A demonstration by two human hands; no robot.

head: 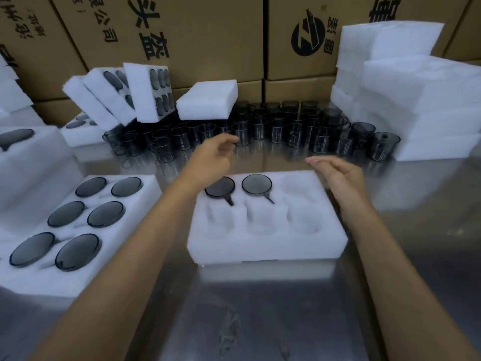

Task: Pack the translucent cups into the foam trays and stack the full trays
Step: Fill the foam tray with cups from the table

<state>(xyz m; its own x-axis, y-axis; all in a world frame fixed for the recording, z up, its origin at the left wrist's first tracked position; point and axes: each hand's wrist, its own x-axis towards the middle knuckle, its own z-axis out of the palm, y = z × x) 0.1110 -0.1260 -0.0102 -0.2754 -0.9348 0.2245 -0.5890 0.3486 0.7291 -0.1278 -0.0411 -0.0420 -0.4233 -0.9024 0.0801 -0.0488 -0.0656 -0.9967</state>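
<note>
Both hands hover empty above the middle foam tray (pixel 265 238) on the steel worktop (pixel 260 308): the left hand (pixel 214 155) with fingers loosely curled, the right hand (pixel 338 173) flat, fingers together. Two smoky cups (pixel 257 185) sit in its far pockets (four pockets bare). Loose cups (pixel 286 128) crowd the far edge; a full tray (pixel 78 225) lies at the left edge.

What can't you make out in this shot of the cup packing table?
- Head view: far rows of loose cups are dark and overlapping; no count possible.
- Left hand is motion-blurred; its fingertips hide any contact with a cup.
- Foam stack on the right: contents hidden by foam.
- Carton print cut off by the top edge.
</note>
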